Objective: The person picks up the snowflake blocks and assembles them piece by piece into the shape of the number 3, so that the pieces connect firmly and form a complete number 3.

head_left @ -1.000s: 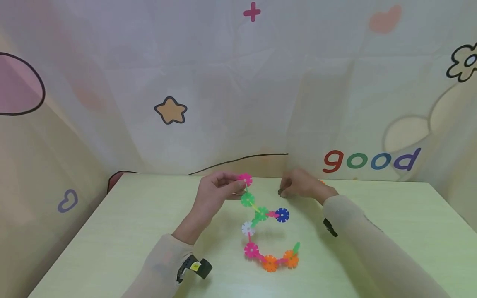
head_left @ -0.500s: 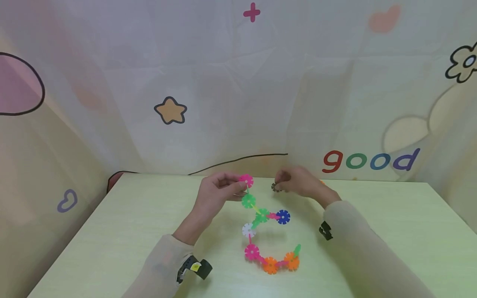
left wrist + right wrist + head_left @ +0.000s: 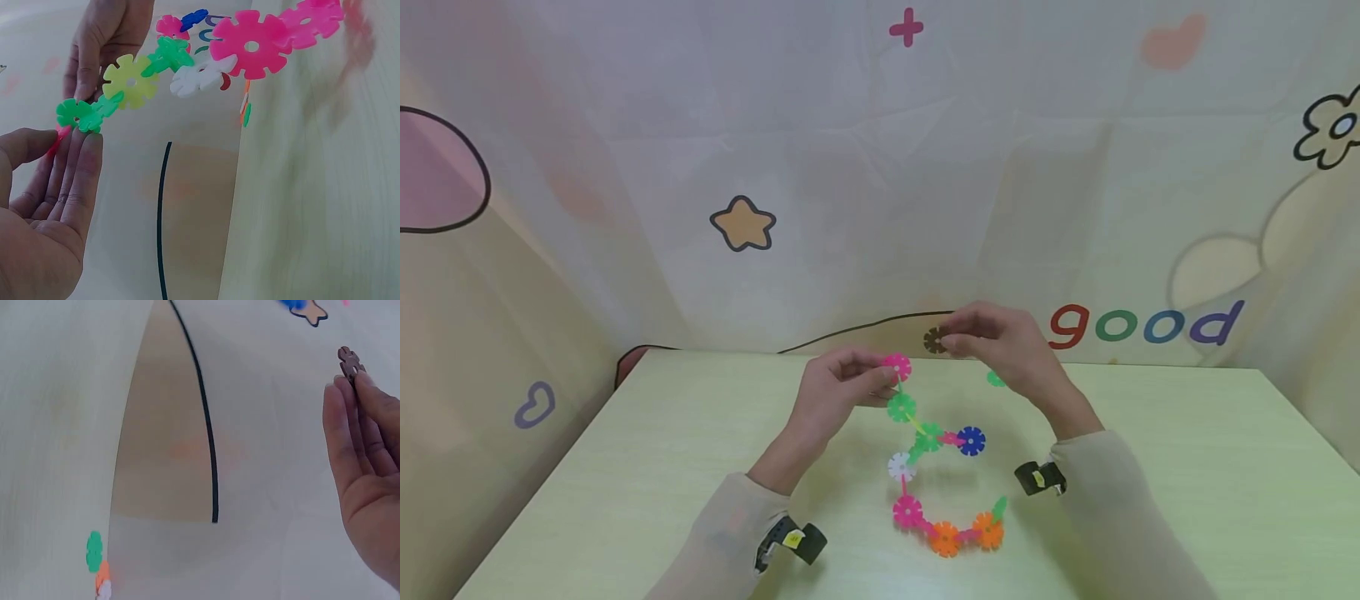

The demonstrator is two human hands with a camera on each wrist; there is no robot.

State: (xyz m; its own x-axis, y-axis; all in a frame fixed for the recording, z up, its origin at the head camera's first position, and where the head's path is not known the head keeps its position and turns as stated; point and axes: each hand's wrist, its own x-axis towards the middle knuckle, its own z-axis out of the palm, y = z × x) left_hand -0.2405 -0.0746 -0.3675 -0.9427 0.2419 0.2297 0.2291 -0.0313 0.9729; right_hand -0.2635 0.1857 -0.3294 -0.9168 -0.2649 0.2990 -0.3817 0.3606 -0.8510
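My left hand [image 3: 842, 392] pinches the pink snowflake disc [image 3: 897, 367] at the top end of a chain of linked plastic snowflake discs. Below it the chain runs through a green disc [image 3: 902, 407], a white disc [image 3: 901, 467] and a lower pink disc [image 3: 907, 511] to two orange discs [image 3: 945, 539]. A side branch ends in a dark blue disc [image 3: 971, 441]. My right hand [image 3: 1007, 346] holds a brown snowflake disc [image 3: 934, 340] between thumb and fingers, raised to the right of the chain's top. In the right wrist view this brown disc [image 3: 350, 360] is seen nearly edge-on.
Loose discs lie near the table's back edge: a green one [image 3: 94, 551], an orange one [image 3: 103, 572] and a whitish one [image 3: 104, 590]. A printed cloth [image 3: 850, 167] hangs behind the pale table [image 3: 625, 483].
My right hand has lifted the brown disc off the back of the table and brought it up and left, toward the chain's top. The left hand keeps its hold, almost still.
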